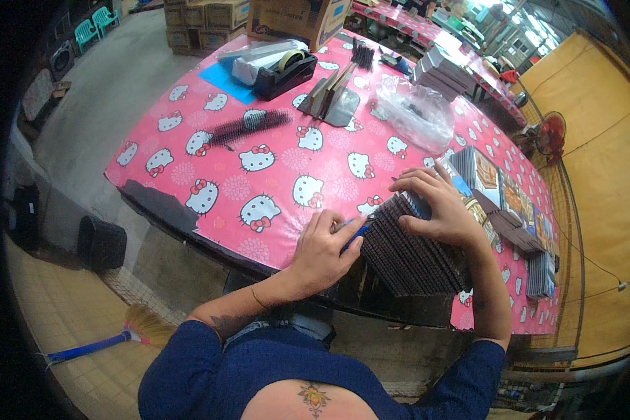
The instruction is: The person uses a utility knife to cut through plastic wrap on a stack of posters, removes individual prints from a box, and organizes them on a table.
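A thick stack of dark wire-bound booklets [416, 262] sits at the table's near edge, its spiral spines facing up and toward me. My left hand [327, 245] is closed around small blue-handled pliers [355, 234], whose metal tip touches or nearly touches the stack's left corner. Across the stack's far right part lies my right hand [437, 203], its fingers curved and spread and the thumb apart from them over the spines. A colored cover shows partly under that palm; the fingertips' exact contact is hard to see.
Further booklet piles [500, 199] line the right side. Beyond lie a clear plastic bag [416, 115], a metal bookend [339, 107], a bundle of black binding wires [248, 128] and a tape dispenser [285, 78]. A cardboard box [287, 19] stands at the far edge.
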The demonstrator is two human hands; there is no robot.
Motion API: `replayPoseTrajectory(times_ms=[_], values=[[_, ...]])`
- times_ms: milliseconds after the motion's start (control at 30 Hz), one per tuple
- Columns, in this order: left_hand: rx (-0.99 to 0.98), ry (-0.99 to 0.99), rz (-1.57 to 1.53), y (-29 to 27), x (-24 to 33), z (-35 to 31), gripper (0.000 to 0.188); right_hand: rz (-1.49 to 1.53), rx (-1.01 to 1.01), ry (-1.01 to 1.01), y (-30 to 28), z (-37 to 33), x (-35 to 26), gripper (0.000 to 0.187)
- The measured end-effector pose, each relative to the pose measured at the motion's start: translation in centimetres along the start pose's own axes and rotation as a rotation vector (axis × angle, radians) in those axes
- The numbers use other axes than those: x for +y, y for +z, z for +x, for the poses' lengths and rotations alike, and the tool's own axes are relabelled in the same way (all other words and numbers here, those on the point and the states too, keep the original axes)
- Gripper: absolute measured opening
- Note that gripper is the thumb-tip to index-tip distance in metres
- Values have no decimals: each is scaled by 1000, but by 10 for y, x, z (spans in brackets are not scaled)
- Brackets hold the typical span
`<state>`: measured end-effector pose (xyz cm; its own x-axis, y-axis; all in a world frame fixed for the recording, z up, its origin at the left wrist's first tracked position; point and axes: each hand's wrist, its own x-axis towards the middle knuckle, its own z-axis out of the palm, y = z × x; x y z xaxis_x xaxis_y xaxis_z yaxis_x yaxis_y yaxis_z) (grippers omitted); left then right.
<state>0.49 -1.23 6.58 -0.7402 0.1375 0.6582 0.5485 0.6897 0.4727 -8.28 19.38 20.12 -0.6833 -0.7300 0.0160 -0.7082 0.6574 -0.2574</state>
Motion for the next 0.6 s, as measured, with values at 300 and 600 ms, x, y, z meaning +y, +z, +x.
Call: replayPoseTrajectory(times_ms=[300, 600], values=[[-366, -735, -1026, 10, -12, -11, 32, -2, 1, -3, 0, 0, 0, 52], [-411, -855, -1287, 11, -13, -16, 32, 0, 1, -2, -1, 0, -2, 51]])
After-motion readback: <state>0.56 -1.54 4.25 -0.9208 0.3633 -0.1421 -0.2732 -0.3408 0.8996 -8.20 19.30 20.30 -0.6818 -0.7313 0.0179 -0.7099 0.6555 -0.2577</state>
